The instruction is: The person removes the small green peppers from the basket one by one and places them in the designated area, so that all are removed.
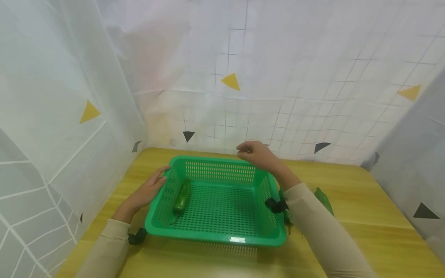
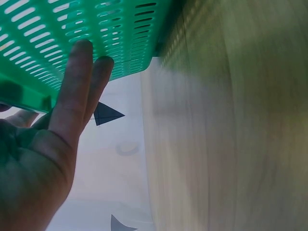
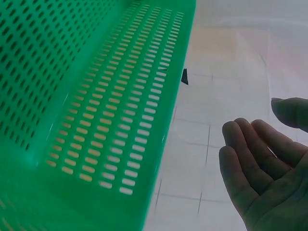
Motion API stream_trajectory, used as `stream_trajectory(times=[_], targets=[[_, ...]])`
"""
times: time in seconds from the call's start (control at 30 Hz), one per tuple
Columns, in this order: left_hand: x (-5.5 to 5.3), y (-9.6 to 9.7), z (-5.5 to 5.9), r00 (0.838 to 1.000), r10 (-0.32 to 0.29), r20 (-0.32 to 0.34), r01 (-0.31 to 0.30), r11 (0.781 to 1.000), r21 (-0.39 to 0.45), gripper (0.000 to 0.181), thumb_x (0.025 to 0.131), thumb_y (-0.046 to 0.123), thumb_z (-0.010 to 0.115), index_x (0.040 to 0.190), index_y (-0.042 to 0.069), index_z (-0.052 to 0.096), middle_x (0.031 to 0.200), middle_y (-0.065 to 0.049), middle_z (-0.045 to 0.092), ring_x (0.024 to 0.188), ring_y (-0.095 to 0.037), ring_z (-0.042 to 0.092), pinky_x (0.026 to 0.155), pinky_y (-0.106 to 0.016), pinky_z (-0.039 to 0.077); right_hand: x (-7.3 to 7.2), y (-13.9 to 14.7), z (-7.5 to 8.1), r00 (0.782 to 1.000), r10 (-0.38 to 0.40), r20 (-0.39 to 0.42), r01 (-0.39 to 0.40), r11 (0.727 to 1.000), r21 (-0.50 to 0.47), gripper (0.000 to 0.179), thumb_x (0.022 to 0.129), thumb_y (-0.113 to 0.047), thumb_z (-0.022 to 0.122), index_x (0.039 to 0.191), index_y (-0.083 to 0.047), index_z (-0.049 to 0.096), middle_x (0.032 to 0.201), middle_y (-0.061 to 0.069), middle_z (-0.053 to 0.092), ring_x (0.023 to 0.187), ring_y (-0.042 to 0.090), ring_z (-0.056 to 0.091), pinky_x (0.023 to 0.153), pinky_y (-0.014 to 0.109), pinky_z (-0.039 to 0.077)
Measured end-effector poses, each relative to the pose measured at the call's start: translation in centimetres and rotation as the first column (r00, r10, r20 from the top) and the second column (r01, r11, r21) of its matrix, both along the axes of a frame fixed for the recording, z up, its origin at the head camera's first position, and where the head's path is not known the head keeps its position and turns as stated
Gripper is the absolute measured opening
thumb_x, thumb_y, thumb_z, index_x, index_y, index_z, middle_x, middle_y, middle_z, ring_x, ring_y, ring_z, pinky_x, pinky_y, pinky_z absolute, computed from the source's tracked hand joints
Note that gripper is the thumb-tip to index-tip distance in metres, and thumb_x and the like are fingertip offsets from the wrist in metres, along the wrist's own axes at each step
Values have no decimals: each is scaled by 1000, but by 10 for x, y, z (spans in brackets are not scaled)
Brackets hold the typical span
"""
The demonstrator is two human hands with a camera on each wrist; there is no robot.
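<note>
A green plastic basket (image 1: 222,237) with slotted walls stands on the wooden table. Inside, along its left wall, lies a long green pepper (image 1: 182,199). My left hand (image 1: 151,189) holds the basket's left rim; in the left wrist view two fingers (image 2: 72,91) lie against the outer wall. My right hand (image 1: 257,154) is raised over the far right corner of the basket, fingers loosely bent and nothing in them; the right wrist view shows its bare palm beside the basket. Right of the basket, another green pepper (image 1: 324,200) lies partly behind the right sleeve.
More green pepper (image 1: 287,218) shows between the basket's right wall and the right forearm, mostly covered. The table (image 1: 361,216) extends to the right. White sheeting (image 1: 295,77) with grid lines and triangles rises behind the table and at both sides.
</note>
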State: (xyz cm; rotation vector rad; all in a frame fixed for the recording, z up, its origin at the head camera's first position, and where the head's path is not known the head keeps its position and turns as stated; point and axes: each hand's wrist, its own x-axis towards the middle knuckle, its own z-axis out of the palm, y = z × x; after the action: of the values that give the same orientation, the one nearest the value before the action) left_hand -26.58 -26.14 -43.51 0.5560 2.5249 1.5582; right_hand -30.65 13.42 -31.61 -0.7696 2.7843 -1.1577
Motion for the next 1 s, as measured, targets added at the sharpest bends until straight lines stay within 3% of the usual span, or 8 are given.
stream_trajectory(times=[0.27,0.43,0.73,1.0], targets=[[1,0,1,1000,9,-3,-9,1000,-5,54,113,34,31,162,14,19,167,-20,10,146,-49,21,112,-71,21,-2,-19,-5,1000,29,4,-29,999,18,36,103,-16,59,132,6,61,126,20,66,117,36,62,98,49,51],[4,2,4,1000,8,-2,-8,1000,1,53,114,31,32,161,12,19,165,-22,13,143,-50,28,111,-69,25,-2,-30,-10,999,52,0,-52,998,30,35,103,-17,59,132,4,63,129,20,65,119,35,61,99,49,50],[3,4,3,1000,7,21,-8,1000,25,52,114,30,33,161,13,20,156,-26,31,132,-46,45,107,-64,35,-3,-49,-18,996,66,53,-68,997,34,36,104,-20,58,132,1,63,129,15,65,120,31,61,99,48,50],[1,5,2,1000,20,15,-20,1000,10,52,113,32,33,161,15,22,164,-22,18,142,-49,32,111,-68,26,-9,-65,-31,995,72,72,-78,994,78,38,102,-24,60,133,0,64,129,14,66,120,30,61,100,47,49]])
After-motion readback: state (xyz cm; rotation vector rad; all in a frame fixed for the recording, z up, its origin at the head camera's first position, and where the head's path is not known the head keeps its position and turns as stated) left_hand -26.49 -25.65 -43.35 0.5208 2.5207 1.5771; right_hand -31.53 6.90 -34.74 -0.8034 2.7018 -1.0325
